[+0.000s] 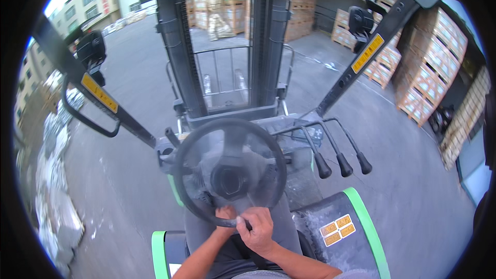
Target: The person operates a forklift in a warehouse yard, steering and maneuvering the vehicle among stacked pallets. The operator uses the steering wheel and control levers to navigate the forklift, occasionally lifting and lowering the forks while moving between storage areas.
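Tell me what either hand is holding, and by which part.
The right hand grips the steering wheel by the bottom of its rim. The left hand is at the rim just beside it, partly hidden, so its hold cannot be told.

**Driver's-Eye View Over the Wheel**

A wide fisheye camera, the left of a head-worn pair, looks down and ahead from the driver's place on a forklift (370, 230). Close below are the forearms (199, 256), entering from the bottom edge, and the steering wheel (230, 180), just left of center. Farther out, the mast (266, 41) stands at upper center; stacked crates (431, 67) and a pale building (80, 10) lie well beyond. Black rounds the corners, and straight edges bow toward the rim.
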Motion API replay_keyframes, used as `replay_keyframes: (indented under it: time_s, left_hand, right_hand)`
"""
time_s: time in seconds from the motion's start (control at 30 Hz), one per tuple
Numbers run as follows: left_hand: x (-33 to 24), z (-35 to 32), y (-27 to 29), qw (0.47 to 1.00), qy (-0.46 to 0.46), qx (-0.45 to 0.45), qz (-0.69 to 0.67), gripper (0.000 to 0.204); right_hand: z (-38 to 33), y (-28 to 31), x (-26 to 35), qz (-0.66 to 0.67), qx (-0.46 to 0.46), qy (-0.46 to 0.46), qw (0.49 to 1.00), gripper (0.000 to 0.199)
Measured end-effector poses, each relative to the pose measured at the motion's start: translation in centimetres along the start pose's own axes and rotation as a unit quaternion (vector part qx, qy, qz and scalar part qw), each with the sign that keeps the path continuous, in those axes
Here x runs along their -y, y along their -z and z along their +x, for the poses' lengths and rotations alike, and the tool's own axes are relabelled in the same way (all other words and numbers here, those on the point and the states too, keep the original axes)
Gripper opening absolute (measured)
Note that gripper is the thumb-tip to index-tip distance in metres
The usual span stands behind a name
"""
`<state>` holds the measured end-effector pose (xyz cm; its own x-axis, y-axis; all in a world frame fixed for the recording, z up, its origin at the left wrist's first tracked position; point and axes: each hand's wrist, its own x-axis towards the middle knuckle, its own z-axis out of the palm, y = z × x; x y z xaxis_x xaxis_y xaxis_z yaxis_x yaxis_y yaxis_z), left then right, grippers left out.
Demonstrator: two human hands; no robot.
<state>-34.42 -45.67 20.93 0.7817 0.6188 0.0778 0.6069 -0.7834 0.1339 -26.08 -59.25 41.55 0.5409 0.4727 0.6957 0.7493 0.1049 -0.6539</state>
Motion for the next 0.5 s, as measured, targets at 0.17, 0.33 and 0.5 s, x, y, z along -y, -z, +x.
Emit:
replay_keyframes:
  time_s: [0.17, 0.33, 0.5]
  left_hand:
    - [-6.8, -1.5, -6.1, 0.961, -0.046, 0.188, -0.196, 0.032]
    - [-6.5, -0.8, -6.2, 0.946, -0.039, 0.258, -0.193, 0.037]
    - [-5.8, -0.8, -6.0, 0.937, -0.035, 0.289, -0.194, 0.043]
  right_hand:
    - [1.8, 2.6, -3.8, 0.005, -0.028, -0.003, 1.0, 0.019]
    - [2.2, 2.5, -3.9, 0.028, -0.024, 0.002, 0.999, 0.017]
    - [1.9, 2.5, -3.8, 0.014, -0.001, 0.0, 1.0, 0.017]
